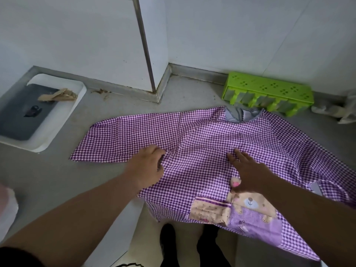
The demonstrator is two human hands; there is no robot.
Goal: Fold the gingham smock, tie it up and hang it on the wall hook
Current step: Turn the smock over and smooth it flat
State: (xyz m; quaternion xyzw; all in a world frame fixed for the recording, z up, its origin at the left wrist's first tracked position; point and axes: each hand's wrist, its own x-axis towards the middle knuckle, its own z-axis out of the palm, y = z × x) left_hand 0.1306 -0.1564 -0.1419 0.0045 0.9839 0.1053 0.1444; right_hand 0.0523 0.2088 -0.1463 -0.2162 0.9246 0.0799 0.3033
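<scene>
Now: smock [202, 143] spread flat, front up, on grey bench [57, 174], hem hanging over near edge, neck toward wall. One sleeve stretched out to left. Left hand [148, 166] at sleeve-body junction, fingers curled into cloth; whether grip pinches fabric, cannot tell. Right hand [248, 172] flat on smock middle, fingers straight, grip wide, above bear pocket [250, 207]. Green rack [267, 93] just behind neck. White tray [63, 120] far left.
</scene>
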